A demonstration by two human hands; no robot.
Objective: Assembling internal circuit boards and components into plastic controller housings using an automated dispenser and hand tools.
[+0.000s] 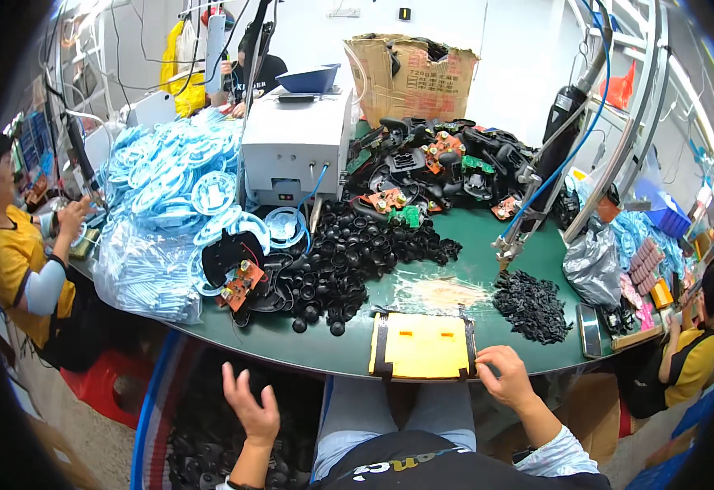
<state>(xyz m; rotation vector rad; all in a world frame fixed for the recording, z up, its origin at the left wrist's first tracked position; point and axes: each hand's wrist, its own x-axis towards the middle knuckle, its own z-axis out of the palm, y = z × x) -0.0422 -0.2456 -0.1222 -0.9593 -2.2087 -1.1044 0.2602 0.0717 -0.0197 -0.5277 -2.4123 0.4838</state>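
My left hand (251,408) is raised off the table's near edge with its fingers spread and nothing in them. Below it is a bin of black plastic parts (210,453). At the right border of a yellow pad (424,358) with black taped sides and two small slots, my right hand (507,377) hovers or rests, its fingers bent but apart. Whether its fingertips touch the pad I cannot tell. A heap of small black plastic pieces (532,306) lies beyond that hand. Round black caps (357,249) are piled left of the pad.
Game controller shells with circuit boards (447,155) are heaped at the back. Pale blue plastic rings (177,171) fill the left side beside a white machine (295,147). An upright tool (565,114) hangs at the right above the green table (536,245). Co-workers sit at both sides.
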